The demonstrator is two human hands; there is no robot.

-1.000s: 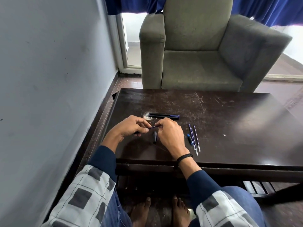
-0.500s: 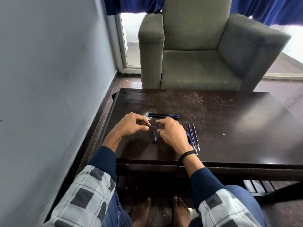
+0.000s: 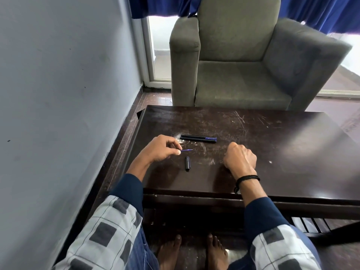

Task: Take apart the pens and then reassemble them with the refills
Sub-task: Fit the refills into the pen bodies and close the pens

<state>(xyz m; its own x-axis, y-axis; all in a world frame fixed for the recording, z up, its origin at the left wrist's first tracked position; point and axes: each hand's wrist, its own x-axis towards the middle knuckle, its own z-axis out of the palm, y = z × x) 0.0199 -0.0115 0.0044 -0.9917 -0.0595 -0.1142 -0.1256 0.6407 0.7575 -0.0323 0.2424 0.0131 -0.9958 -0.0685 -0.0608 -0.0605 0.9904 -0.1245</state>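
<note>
Pinching a thin blue refill point(image 3: 187, 150) between thumb and forefinger, the left hand point(image 3: 160, 151) hovers near the counter's point(image 3: 292, 152) left edge. The right hand point(image 3: 240, 159) is curled, knuckles up; I cannot tell whether it holds anything. A short black pen piece point(image 3: 187, 163) lies between the hands, and the dark pens point(image 3: 198, 138) lie just beyond the left fingertips. Counter surface stretches far to the right of the right hand and ahead to the far edge by the armchair point(image 3: 243, 75).

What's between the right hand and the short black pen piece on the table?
Nothing visible: only tabletop separates the right hand from the black pen piece. The left hand pinches a refill farther back, off that path.
</note>
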